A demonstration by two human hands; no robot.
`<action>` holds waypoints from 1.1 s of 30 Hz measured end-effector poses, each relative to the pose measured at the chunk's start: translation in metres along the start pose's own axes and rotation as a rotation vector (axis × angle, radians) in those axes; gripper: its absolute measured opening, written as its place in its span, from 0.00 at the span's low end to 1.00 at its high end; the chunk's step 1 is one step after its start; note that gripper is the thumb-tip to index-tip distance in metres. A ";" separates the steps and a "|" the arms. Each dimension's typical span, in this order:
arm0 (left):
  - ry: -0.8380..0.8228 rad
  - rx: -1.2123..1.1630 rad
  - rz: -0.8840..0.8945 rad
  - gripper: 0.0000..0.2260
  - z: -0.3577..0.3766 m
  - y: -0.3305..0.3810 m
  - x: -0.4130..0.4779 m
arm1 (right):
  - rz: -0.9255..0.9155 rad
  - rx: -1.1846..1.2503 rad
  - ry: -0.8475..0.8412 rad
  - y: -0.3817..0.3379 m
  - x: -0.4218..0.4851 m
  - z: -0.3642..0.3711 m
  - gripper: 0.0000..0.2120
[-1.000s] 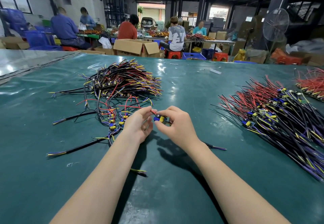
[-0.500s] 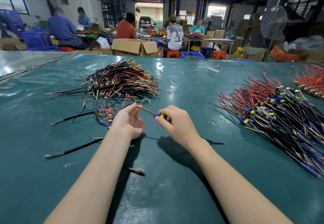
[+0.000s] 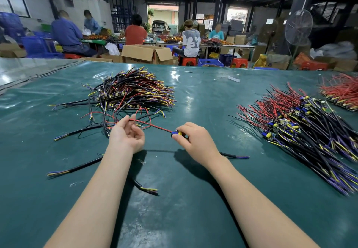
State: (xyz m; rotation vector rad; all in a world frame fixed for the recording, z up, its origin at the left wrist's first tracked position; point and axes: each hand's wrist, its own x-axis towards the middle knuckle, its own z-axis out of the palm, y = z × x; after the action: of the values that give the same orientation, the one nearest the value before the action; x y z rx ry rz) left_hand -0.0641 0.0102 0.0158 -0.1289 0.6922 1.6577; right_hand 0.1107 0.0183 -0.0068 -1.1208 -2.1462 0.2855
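One red wire (image 3: 153, 124) runs stretched above the counter (image 3: 184, 199), its long axis slanting from far-left down to near-right, ending in a small blue-and-yellow component (image 3: 177, 133). The right hand (image 3: 197, 141) has that component in a tight thumb-and-finger pinch; the left hand (image 3: 126, 134), palm up and fingers loosely curled, nips the wire's other end. The tangled pile (image 3: 133, 90) sits just beyond the left hand, the neater pile (image 3: 302, 129) well off to the right, nearer the right hand.

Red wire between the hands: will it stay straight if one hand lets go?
Probably floppy: the red wire runs straight only while left hand and right hand stretch it; loose ones by the pile curl. Likely light, being thin. The part at its end would probably drag it down.
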 end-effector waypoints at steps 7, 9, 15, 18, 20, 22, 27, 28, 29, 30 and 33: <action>-0.105 -0.015 0.051 0.22 0.001 0.001 0.005 | 0.109 -0.011 0.101 0.010 -0.001 -0.002 0.12; -0.130 0.099 0.040 0.23 0.004 -0.004 0.003 | 0.131 0.006 0.133 0.010 0.000 -0.001 0.12; -0.278 0.866 0.043 0.06 0.009 -0.055 -0.011 | 0.134 -0.036 0.125 0.007 0.001 0.002 0.13; -0.258 0.906 0.151 0.06 0.006 -0.062 -0.010 | 0.122 -0.031 0.124 0.005 0.000 0.002 0.13; -0.252 0.868 0.159 0.08 0.005 -0.062 -0.009 | 0.109 -0.027 0.117 0.002 -0.001 0.004 0.12; -0.241 0.856 0.190 0.09 0.005 -0.062 -0.009 | 0.095 -0.029 0.105 -0.001 -0.001 0.005 0.12; -0.132 0.849 0.343 0.08 0.004 -0.060 -0.010 | 0.033 -0.055 0.074 -0.003 -0.002 0.004 0.12; -0.107 0.833 0.354 0.09 0.005 -0.059 -0.009 | 0.018 -0.056 0.071 -0.004 -0.002 0.005 0.12; -0.082 0.809 0.358 0.10 0.005 -0.058 -0.009 | 0.003 -0.061 0.068 -0.006 -0.003 0.005 0.12; -0.058 0.779 0.360 0.11 0.005 -0.058 -0.008 | -0.012 -0.068 0.066 -0.007 -0.003 0.005 0.12; 0.004 0.701 0.372 0.11 0.007 -0.055 -0.007 | -0.047 -0.081 0.063 -0.009 -0.003 0.005 0.12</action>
State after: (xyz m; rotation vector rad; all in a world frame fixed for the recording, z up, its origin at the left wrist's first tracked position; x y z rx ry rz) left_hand -0.0089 0.0103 0.0044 0.5253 1.3171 1.6609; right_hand 0.1029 0.0114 -0.0071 -1.1074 -2.1413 0.1412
